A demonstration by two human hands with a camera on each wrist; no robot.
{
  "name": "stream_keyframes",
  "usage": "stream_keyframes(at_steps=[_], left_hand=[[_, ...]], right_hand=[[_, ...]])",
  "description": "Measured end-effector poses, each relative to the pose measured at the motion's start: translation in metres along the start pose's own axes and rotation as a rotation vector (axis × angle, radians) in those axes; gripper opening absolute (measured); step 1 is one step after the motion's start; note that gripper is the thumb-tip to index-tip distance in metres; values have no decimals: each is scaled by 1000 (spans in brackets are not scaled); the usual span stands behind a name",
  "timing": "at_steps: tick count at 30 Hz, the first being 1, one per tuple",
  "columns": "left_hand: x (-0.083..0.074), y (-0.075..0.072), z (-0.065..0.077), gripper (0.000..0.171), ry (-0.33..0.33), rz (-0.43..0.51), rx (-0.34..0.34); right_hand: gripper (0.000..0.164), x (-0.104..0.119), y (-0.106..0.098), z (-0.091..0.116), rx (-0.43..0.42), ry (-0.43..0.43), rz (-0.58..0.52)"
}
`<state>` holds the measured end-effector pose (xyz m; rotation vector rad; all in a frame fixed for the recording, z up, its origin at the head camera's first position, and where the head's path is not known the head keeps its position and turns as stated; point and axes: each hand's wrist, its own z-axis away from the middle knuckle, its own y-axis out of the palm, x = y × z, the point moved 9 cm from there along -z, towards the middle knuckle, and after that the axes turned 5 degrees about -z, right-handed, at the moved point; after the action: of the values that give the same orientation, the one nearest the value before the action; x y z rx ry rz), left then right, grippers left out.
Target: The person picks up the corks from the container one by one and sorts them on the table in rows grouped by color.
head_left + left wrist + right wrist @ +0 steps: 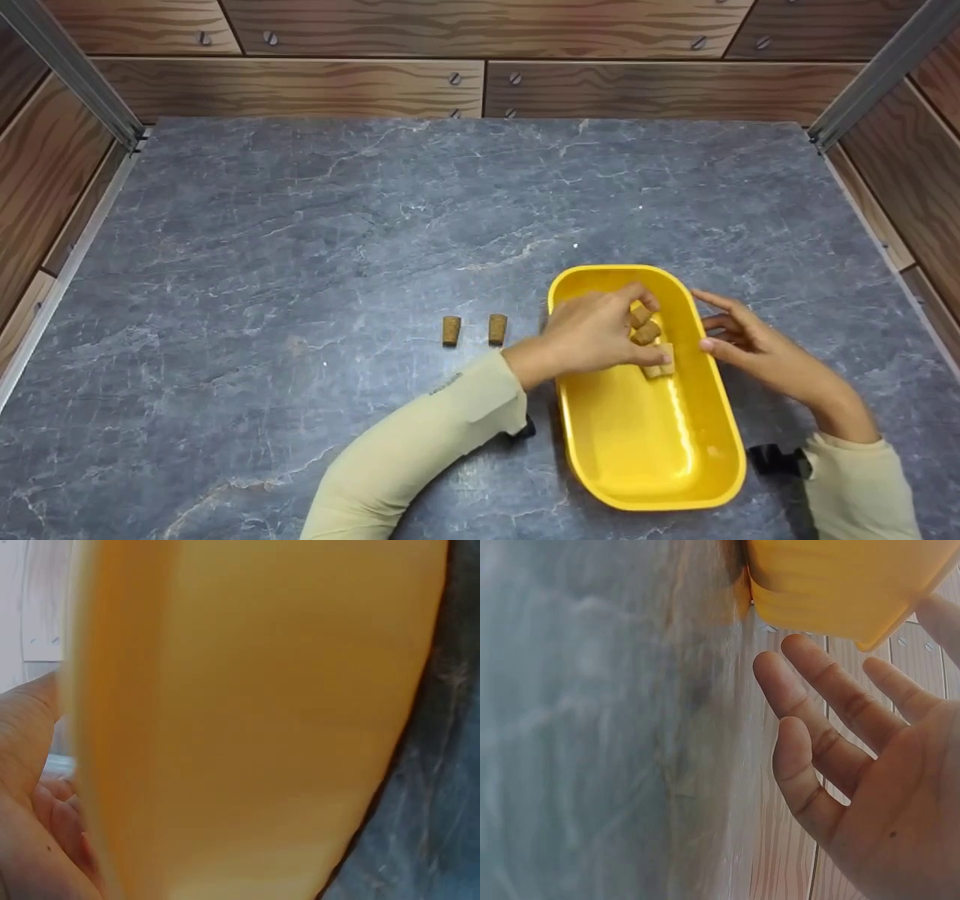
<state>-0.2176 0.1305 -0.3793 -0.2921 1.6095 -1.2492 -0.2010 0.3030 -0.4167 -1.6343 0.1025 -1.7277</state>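
Note:
My left hand [592,330] reaches over the near-left rim into a yellow plastic tub [622,442]. Its thumb and forefinger stand apart around brown tapered corks [646,333] in the tub, with the thumb at some pale blocks [660,370]. In the left wrist view the tub wall hides most of those fingers. Outside the right wall, my right hand [765,352] has its fingers loosely spread, with the thumb and a fingertip at the rim. Two more corks, a left one [451,331] and a right one [497,329], are on the table left of the tub.
The grey marbled tabletop [337,225] extends left of the tub and behind it. Wood-patterned panels [300,86] border the back and sides, with metal posts [82,75] at the rear corners.

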Motion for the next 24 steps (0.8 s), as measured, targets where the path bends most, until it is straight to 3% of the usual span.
stream_keyframes(at_steps=[15, 24], left_hand=[[-10, 27, -16, 55, 0, -22, 112], [-6, 35, -22, 53, -20, -23, 115]], right_hand=[[59, -1, -1, 3, -5, -1, 45], [58, 4, 0, 3, 15, -47, -10]])
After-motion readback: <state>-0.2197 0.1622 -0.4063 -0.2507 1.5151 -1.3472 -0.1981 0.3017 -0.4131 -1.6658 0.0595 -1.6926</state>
